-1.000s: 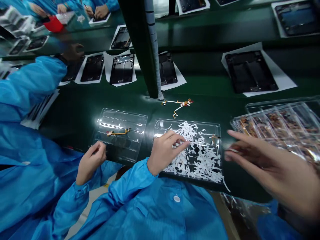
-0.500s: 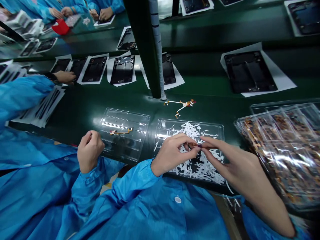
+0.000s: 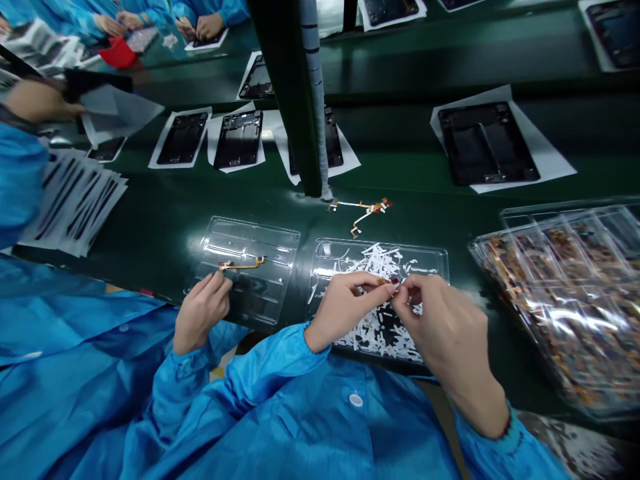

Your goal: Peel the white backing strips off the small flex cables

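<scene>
My left hand (image 3: 347,308) is closed in a pinch on a small flex cable (image 3: 395,281), whose orange and dark red end shows at the fingertips. Right beside it, the thumb and forefinger of my right hand (image 3: 445,327) are pinched together at the cable's end; what lies between them is too small to make out. Both hands are above a clear plastic tray (image 3: 443,257) heaped with white paper-like strips (image 3: 377,263). Beyond the tray, another flex cable (image 3: 373,209) with white strips on it lies on the green bench.
A co-worker's hand (image 3: 203,310) touches a flex cable (image 3: 245,266) in the left clear tray (image 3: 280,243). Stacked trays of flex cables (image 3: 570,293) stand at right. A green post (image 3: 300,100) rises ahead, with black device housings (image 3: 485,143) on white sheets around it.
My right hand has turned, its fingers now curled into a tight pinch at the cable. The co-worker's near hand has reached the left tray's cable; their other hand has lifted a dark piece and sheet.
</scene>
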Demonstrator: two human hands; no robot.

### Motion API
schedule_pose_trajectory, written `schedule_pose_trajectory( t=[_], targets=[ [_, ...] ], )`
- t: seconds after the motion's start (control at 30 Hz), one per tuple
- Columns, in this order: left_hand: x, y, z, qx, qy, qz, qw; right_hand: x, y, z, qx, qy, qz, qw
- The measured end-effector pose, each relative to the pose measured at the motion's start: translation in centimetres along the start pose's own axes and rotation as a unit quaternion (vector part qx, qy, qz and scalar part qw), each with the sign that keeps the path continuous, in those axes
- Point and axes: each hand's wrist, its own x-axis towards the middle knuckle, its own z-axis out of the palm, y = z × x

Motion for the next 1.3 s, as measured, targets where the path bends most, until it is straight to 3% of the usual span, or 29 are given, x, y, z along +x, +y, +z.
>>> schedule_pose_trajectory(
  t=[0.33, 0.4, 0.5, 0.6, 0.73, 1.07, 1.3],
  targets=[
    [-0.2, -1.5, 0.1, 0.139, 0.124, 0.189, 0.964, -0.2, -1.0, 0.9, 0.125, -0.064, 0.082, 0.987],
    [-0.2, -1.5, 0.1, 0.127, 0.125, 0.184, 0.966, -0.2, -0.8, 0.5, 0.144, -0.076, 0.083, 0.983],
    [0.0, -1.2, -0.3, 0.099, 0.073, 0.108, 0.986, -0.2, 0.0, -0.5, 0.175, -0.097, 0.038, 0.979],
    [0.2, -1.0, -0.7, 0.070, 0.012, 0.072, 0.995, -0.2, 0.6, -1.1, 0.183, -0.070, 0.011, 0.981],
    [0.2, -1.1, -0.6, 0.023, 0.005, 0.061, 0.998, -0.2, 0.5, -0.6, 0.134, -0.036, -0.021, 0.990],
    [-1.0, -0.1, 0.0, 0.149, 0.043, 0.129, 0.979, -1.0, -0.4, 0.6, 0.002, 0.034, -0.058, 0.998],
    [-0.7, -0.3, -0.9, 0.226, 0.024, 0.178, 0.957, -0.3, -0.9, 1.9, 0.051, 0.007, 0.039, 0.998]
  ],
)
